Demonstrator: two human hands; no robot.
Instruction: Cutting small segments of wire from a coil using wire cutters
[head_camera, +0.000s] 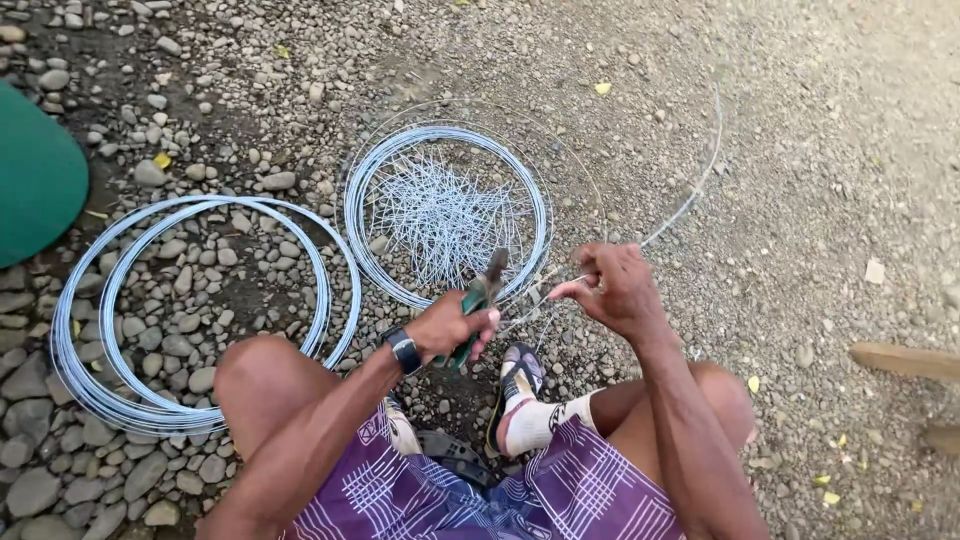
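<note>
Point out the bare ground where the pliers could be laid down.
Free: the fine gravel right of the right hand, beyond the loose wire strand. Crowded: the small wire coil is full of cut pieces; the large coil rings coarse stones.

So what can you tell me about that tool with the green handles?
The pliers have green handles and dark metal jaws. The left hand grips the handles, so the tool tilts up and to the right, jaws pointing toward the smaller wire coil. The jaws sit close to the thin wire pinched by the right hand; whether they touch it is unclear.
</note>
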